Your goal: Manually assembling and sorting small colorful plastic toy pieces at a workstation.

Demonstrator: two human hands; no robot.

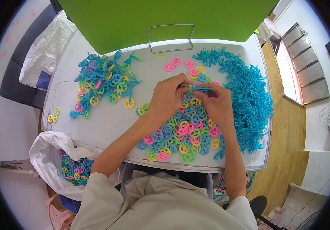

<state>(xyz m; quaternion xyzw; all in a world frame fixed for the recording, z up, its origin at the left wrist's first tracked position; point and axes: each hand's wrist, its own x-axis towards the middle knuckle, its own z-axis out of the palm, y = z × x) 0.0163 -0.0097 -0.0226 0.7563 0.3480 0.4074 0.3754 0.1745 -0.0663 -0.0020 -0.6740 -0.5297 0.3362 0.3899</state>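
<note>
Both hands meet above a pile of small spoked plastic wheels [182, 130] in pink, blue, yellow and green. Between the fingertips of my left hand [167, 96] is a small greenish wheel [187, 87], partly covered by the fingers. My right hand [219, 105] pinches a blue plastic frame piece [204, 89] against that wheel. Whether the two are joined cannot be seen. To the right lies a large heap of loose blue frame pieces [251, 103]. At the left is a pile of blue pieces with coloured wheels on them [103, 78].
A green panel [119, 23] with a wire handle [171, 26] stands along the white table's back. A few yellow wheels [53, 118] lie near the left edge. Below it, a white sack [44, 153] holds finished-looking coloured pieces [75, 168]. Another bag [220, 188] sits under the front edge.
</note>
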